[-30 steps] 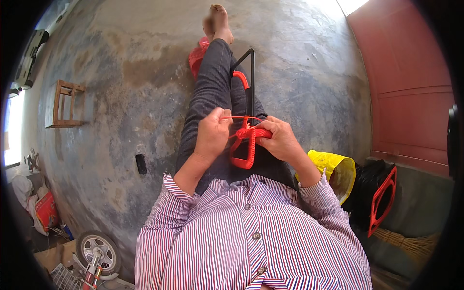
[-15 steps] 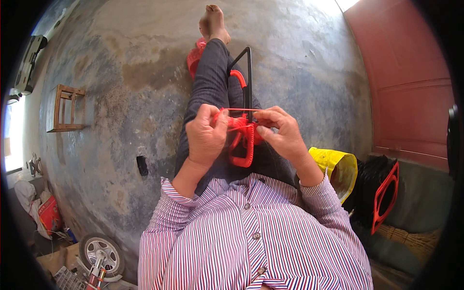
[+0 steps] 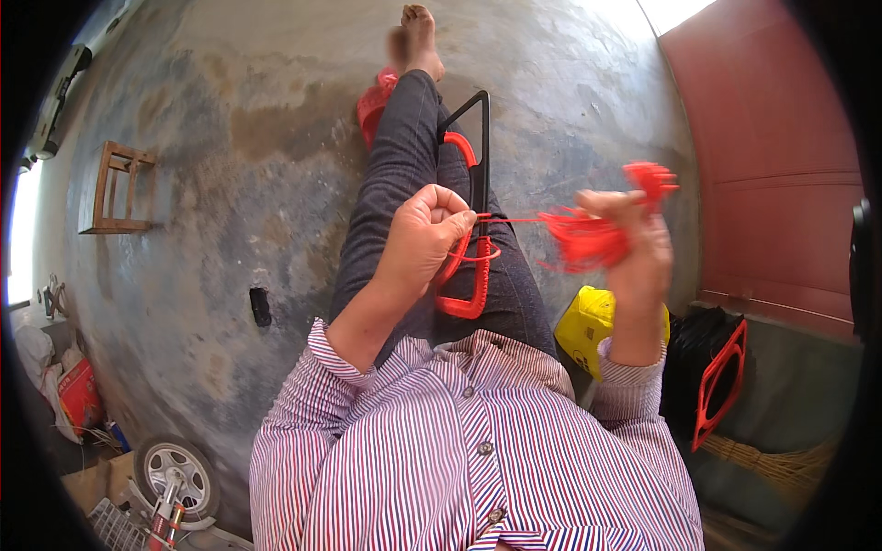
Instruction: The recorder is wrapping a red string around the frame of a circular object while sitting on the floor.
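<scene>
Head view: a black frame (image 3: pixel 481 147) partly wrapped in red cord (image 3: pixel 467 275) is seen lying along the lap, over the dark trousers, its far end pointing toward the bare foot (image 3: pixel 418 37). The left hand (image 3: pixel 421 241) is closed as a fist at the frame's edge, fingers curled around it and pinching the cord where the wrapped part begins. From that pinch a thin red strand (image 3: pixel 519 219) is drawn taut to the right, where the right hand (image 3: pixel 634 248), raised well apart from the frame, is clenched on a loose bundle of red cord (image 3: pixel 588 237), with frayed ends sticking out above the fingers.

Several risks can be judged from this. If the left pinch is loosened while the strand is under tension, the last turns may slacken and slide along the smooth frame. The loose bundle could tangle or knot if it is pulled through carelessly. The frame is only rested on the legs, so a hard sideways pull could tip it off toward the concrete floor (image 3: pixel 230 184). A yellow container (image 3: pixel 588 321) and a second red frame (image 3: pixel 721 376) are set just beside the right elbow, and could be knocked
</scene>
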`<state>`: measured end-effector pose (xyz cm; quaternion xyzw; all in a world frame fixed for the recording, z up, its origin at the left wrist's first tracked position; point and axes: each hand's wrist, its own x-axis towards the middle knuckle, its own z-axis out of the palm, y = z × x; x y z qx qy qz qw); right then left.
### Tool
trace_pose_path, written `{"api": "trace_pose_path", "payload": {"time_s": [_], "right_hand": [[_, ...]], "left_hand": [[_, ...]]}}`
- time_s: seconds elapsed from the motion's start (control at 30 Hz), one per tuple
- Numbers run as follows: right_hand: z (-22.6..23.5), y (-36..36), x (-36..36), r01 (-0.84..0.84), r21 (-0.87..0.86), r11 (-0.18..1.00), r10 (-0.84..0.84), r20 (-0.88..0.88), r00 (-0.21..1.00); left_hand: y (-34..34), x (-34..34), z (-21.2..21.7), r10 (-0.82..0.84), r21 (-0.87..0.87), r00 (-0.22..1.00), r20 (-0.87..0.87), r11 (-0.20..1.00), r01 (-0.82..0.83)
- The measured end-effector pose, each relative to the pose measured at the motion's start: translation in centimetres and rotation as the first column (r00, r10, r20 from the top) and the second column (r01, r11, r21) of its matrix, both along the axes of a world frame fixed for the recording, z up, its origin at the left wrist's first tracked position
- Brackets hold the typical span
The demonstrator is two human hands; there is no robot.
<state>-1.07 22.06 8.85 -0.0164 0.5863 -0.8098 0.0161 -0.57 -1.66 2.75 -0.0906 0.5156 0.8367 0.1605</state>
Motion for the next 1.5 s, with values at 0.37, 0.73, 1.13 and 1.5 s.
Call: {"api": "trace_pose_path", "payload": {"time_s": [0.37, 0.73, 1.13, 1.5], "right_hand": [[-5.1, 1.8, 0.0, 0.041, 0.124, 0.991, -0.073, 0.267, 0.961], [-4.9, -0.7, -0.4, -0.117, 0.18, 0.977, 0.06, 0.295, 0.954], [-6.2, 2.7, 1.3, 0.001, 0.078, 0.997, -0.03, 0.372, 0.928], [-5.3, -3.3, 4.6, -0.175, -0.418, 0.891, 0.365, 0.433, 0.824]], "left_hand": [[1.9, -0.6, -5.1, -0.002, -0.309, 1.0, -0.015, 0.951, -0.003], [1.4, -0.5, -5.4, -0.095, 0.237, 0.945, 0.314, 0.971, 0.02], [-0.2, 0.2, -5.5, -0.117, 0.451, 0.929, 0.351, 0.891, -0.058], [3.6, 2.8, 1.7, -0.345, -0.54, 0.746, -0.57, 0.841, -0.024]]}}
